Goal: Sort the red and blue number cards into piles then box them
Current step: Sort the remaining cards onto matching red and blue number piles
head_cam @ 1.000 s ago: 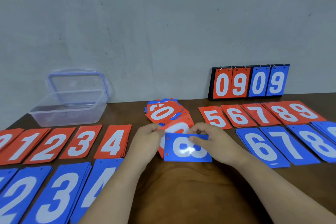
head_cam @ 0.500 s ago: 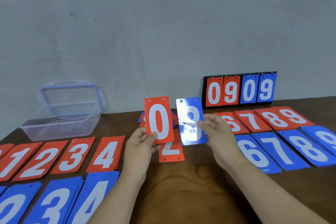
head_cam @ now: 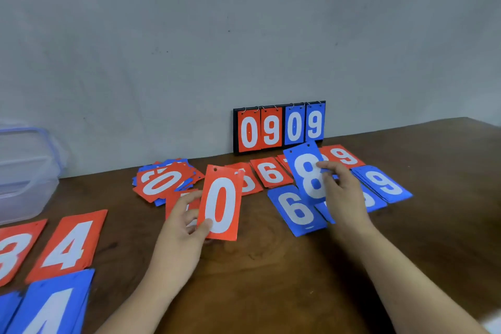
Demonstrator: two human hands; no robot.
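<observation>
We see a scoreboard [head_cam: 279,127] standing just right of centre, a clear box [head_cam: 27,171] at the left edge, a mixed heap [head_cam: 165,179] between. Our left hand [head_cam: 181,228] pinches the red 0 card [head_cam: 221,203] by its lower corner, near upright at centre; our right hand [head_cam: 343,190] pinches the blue 8 card [head_cam: 307,171] over the blue piles [head_cam: 295,209], top leaning left

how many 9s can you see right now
4: a red 9 and a blue 9 on the flip scoreboard at the wall, the red 9 pile on the table before it, the blue 9 pile further right. Stacked cards may hide more.
</observation>
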